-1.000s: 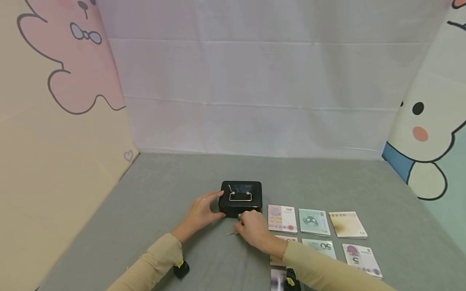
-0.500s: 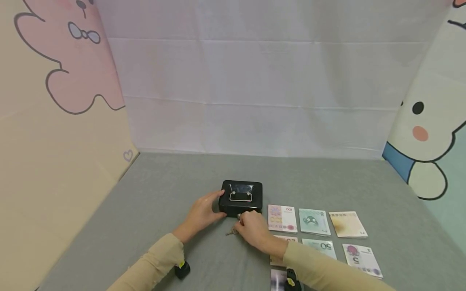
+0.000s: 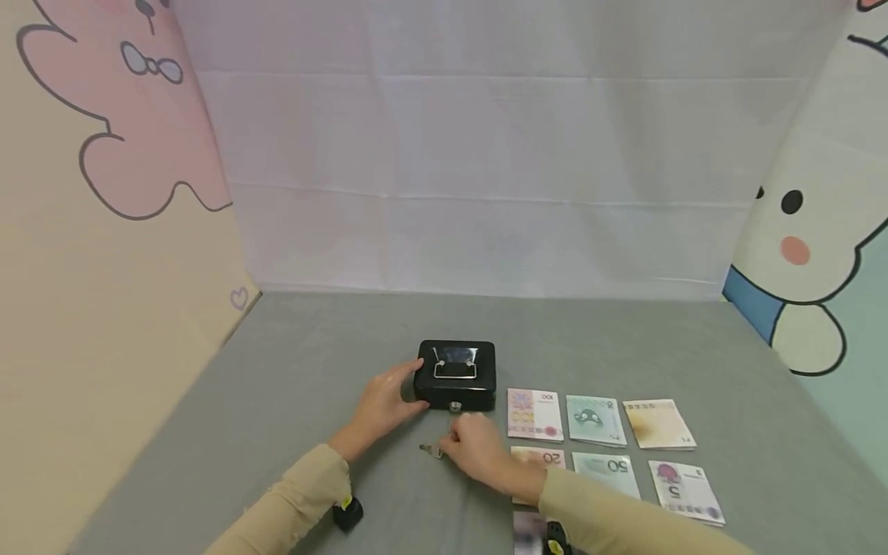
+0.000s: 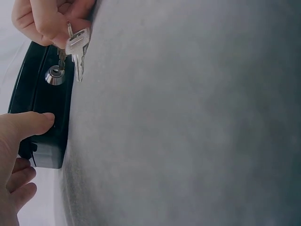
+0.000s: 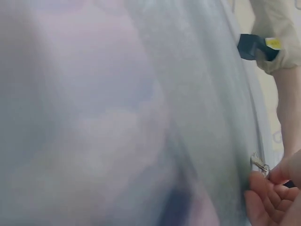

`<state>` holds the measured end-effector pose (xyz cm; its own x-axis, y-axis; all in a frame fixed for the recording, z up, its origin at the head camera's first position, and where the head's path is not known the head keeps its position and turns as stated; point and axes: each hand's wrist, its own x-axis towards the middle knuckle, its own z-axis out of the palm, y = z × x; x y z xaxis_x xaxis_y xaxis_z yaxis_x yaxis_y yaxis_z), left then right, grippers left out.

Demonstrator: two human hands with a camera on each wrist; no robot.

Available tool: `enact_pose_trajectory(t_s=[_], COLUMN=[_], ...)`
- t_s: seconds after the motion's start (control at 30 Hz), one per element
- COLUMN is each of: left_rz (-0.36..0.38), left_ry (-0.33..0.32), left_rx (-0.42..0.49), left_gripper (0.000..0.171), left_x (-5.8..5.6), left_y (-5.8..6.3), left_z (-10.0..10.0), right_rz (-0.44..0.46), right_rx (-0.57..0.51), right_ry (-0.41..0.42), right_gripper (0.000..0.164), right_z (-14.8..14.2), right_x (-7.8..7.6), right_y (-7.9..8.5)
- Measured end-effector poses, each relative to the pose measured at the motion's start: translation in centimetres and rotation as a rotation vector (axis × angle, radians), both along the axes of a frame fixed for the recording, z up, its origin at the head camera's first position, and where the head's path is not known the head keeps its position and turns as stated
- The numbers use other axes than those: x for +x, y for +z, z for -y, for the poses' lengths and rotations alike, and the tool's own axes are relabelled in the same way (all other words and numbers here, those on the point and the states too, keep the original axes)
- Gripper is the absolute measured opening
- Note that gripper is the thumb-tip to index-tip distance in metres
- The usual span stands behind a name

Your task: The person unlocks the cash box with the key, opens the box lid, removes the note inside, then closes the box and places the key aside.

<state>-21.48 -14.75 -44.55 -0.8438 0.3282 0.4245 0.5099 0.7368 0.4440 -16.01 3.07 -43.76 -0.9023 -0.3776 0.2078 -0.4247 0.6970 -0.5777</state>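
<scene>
A black cash box point(image 3: 481, 397) with a folding wire handle on its lid sits shut on the grey table. My left hand point(image 3: 383, 401) grips its left end, thumb pressing the front face and fingers round behind. In the box's front is a round silver lock point(image 4: 55, 75). My right hand point(image 3: 480, 453) pinches a key point(image 4: 61, 60) just in front of this lock, its tip overlapping the lock in the left wrist view. A second key point(image 4: 79, 46) dangles from the same ring, below the right fingers.
Several stacks of play banknotes lie in rows on the right, among them a pink stack point(image 3: 535, 415), a green stack point(image 3: 595, 421) and a yellowish stack point(image 3: 659, 424). The right forearm passes over the nearer rows. A white cloth backdrop point(image 3: 486, 193) stands behind the table point(image 3: 333, 331).
My right hand has drawn back from the box front toward me, with the keys, so the lock now shows in the head view. The left hand keeps its grip on the box.
</scene>
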Motion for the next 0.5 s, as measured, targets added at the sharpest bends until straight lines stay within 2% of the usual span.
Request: enact_pose_trajectory(t_s=[0.17, 0.3, 0.5], left_rz=[0.028, 0.029, 0.03], left_ry=[-0.006, -0.01, -0.014], left_rx=[0.018, 0.037, 0.037], left_gripper=[0.068, 0.068, 0.068], left_x=[-0.1, -0.2, -0.3], left_y=[-0.2, -0.4, -0.6], left_z=[0.1, 0.0, 0.0], right_rz=[0.229, 0.416, 0.601], right_rx=[-0.172, -0.263, -0.351], right_ry=[0.007, -0.02, -0.066], right_gripper=[0.037, 0.033, 0.029], right_z=[-1.1, -1.7, -2.0], right_x=[0.0, 0.0, 0.6], right_y=[0.1, 0.3, 0.6])
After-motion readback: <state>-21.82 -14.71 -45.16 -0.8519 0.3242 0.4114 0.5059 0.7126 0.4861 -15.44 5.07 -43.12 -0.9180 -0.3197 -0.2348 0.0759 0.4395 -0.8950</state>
